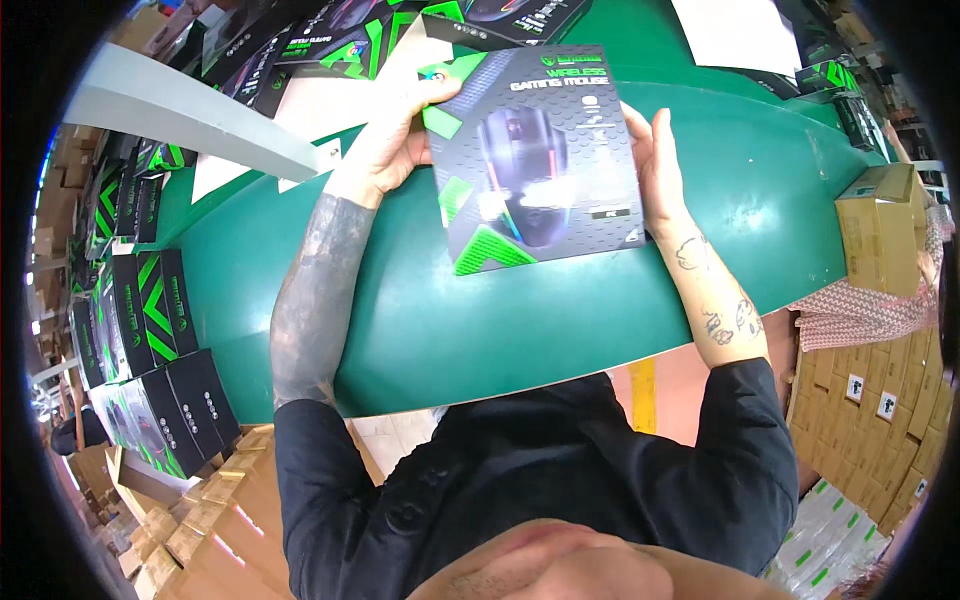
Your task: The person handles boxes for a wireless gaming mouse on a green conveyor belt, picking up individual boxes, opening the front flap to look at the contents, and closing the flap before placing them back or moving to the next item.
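Observation:
A black and green gaming mouse box [590, 190] is held up over the green table, its printed front turned toward me and slightly tilted. The front carries a picture of a dark computer mouse with coloured light strips. At the box's upper left edge, my left hand [398, 145] is closed, with the thumb on the front and the other fingers partly hidden. My right hand [657, 172] supports the right edge; its thumb points up beside the box and some fingers are hidden behind it.
Green table [440, 340] spreads beneath the box. Similar black and green boxes [150, 310] are stacked along the left side, more at the back. A grey metal bar [200, 105] crosses at upper left. White paper [735, 35] lies at the back right; a cardboard carton [880, 230] stands right.

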Demonstrator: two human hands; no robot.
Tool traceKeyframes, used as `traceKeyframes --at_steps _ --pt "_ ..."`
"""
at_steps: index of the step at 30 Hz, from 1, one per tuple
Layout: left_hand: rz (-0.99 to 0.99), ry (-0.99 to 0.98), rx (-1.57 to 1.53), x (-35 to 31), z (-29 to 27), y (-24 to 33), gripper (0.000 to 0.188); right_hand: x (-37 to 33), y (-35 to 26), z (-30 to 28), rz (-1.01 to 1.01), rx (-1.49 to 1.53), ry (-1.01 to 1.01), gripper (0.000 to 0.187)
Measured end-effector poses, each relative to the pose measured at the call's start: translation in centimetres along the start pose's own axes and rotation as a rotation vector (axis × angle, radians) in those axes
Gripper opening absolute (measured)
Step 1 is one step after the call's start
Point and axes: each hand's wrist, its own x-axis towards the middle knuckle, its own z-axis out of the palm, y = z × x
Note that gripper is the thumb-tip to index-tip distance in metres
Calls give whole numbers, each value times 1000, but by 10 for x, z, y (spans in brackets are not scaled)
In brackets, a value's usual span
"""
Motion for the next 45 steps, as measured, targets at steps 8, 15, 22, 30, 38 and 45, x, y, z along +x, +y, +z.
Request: traceKeyframes --at_steps 8,15,22,30,38,45 --pt "530 463 -498 9 -23 23 47 13 -8 -14 -34 -26 126 38" --pt "390 121 704 10 -2 -47 19 29 -4 -24 -80 -262 130 23" --pt "411 41 693 27 20 -41 16 128 -72 -232 -598 -744 1047 48" --pt "406 160 717 17 5 -47 14 136 -114 -227 12 -1567 1002 117" --pt "327 160 773 19 16 -40 16 163 -125 -209 80 -1544 986 123" --pt "385 131 671 21 15 -47 14 142 -140 -213 66 -1578 902 113"
